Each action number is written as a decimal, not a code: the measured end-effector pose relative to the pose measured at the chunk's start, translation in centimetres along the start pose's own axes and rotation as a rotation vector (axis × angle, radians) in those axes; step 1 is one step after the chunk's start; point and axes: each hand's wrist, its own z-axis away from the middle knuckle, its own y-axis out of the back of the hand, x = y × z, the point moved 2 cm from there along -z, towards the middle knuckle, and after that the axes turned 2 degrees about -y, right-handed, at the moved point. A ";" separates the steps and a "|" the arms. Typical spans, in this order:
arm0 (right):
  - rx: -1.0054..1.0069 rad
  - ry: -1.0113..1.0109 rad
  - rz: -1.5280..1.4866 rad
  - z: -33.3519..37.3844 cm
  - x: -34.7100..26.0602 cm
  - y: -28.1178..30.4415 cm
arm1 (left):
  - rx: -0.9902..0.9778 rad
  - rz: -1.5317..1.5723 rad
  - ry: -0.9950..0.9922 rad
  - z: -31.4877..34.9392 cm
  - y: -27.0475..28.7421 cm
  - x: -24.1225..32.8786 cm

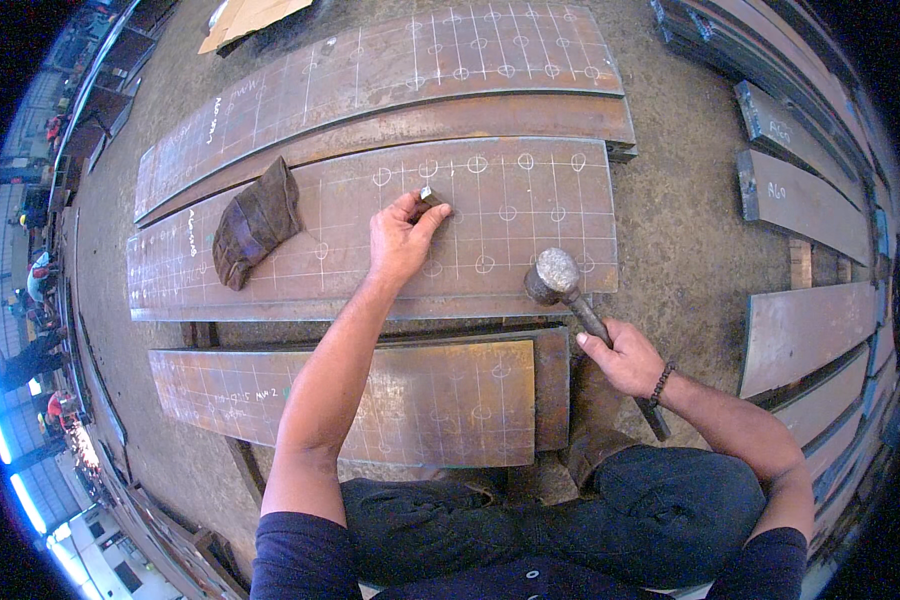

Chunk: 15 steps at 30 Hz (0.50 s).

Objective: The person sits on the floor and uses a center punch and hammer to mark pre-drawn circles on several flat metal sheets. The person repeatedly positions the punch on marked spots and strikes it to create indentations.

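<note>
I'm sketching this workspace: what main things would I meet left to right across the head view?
Sparks, brown cloth-like piece, left hand pinching small metal piece, hammer in right hand, grey plates.

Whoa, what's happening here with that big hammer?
A person is working over a steel plate marked with white lines and circles. The fingers of their left hand pinch a short metal piece over the plate. Their right hand grips the hammer by its handle, its head off to the right of that piece. A dark brown glove-like thing lies on the plate's left part.
</note>
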 end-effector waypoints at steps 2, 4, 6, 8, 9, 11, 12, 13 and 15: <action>-0.003 -0.006 -0.004 0.0 0.0 0.0 | 0.002 -0.007 0.009 0.0 0.0 0.0; -0.006 -0.022 0.014 0.0 0.0 0.0 | 0.007 -0.013 0.011 0.0 0.0 0.1; -0.015 0.000 -0.017 0.0 0.0 0.0 | 0.009 -0.018 0.016 0.0 0.0 0.2; -0.013 0.006 -0.019 0.0 -0.1 0.0 | 0.004 -0.022 0.021 0.0 0.1 0.4; -0.009 0.005 -0.017 0.0 -0.1 0.0 | 0.000 -0.013 0.023 0.1 0.1 0.5; -0.009 0.001 -0.014 0.0 -0.1 0.0 | -0.001 -0.031 0.015 0.1 0.2 0.6; -0.014 -0.003 -0.012 0.0 -0.1 0.0 | -0.002 -0.015 0.016 0.1 0.2 0.6; -0.014 -0.015 0.013 0.0 -0.1 0.1 | 0.002 -0.011 0.010 0.1 0.2 0.6; -0.019 -0.005 -0.006 0.0 -0.1 0.1 | 0.005 0.010 -0.011 0.1 0.1 0.4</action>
